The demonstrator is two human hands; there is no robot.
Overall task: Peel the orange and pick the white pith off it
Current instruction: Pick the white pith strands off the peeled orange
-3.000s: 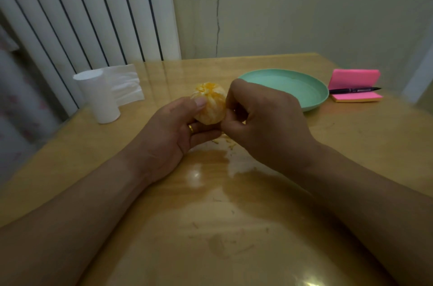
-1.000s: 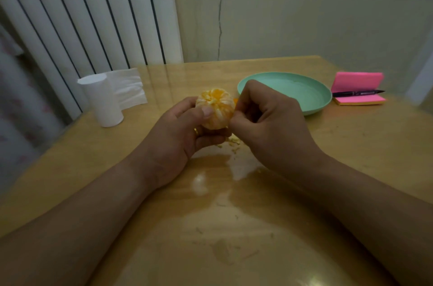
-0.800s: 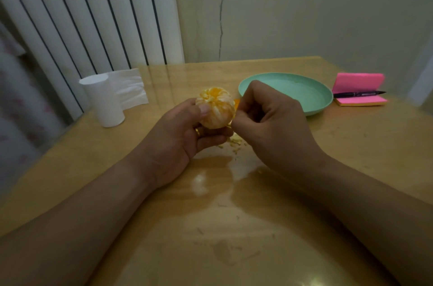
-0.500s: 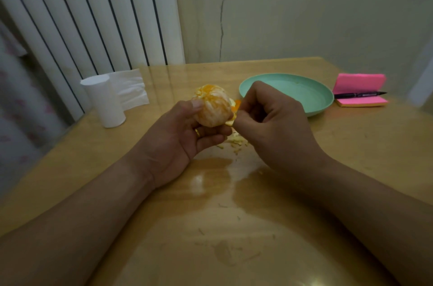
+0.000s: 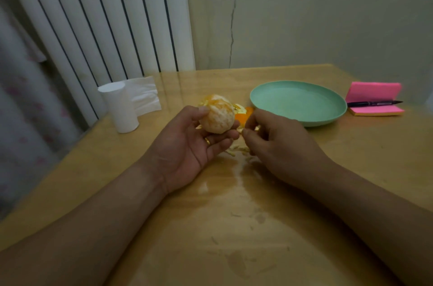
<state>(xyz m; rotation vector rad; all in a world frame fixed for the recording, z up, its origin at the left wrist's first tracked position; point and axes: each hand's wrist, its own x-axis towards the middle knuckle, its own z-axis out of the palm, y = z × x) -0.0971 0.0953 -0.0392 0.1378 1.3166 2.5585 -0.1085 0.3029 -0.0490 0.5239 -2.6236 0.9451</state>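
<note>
One white paper roll (image 5: 119,107) stands upright at the left of the glossy wooden table (image 5: 234,227). The left hand (image 5: 187,147) holds one round peeled orange (image 5: 218,114), pale, matte and webbed with pith, with its fingers curled round it just above the table. Beside it, the right hand (image 5: 278,145) pinches a pith shred (image 5: 256,128). Rightward lie one smooth green plate (image 5: 332,110) and one pink notepad (image 5: 375,91) carrying one black pen (image 5: 373,103).

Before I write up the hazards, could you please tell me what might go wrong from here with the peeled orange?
1. The left hand holds the peeled orange fruit between thumb and fingers above the glossy wooden table; it could slip and roll off.
2. The right hand seems to pinch a pale pith shred over pith scraps piled on the table, not on the round green plate; they may scatter or stick.
</note>
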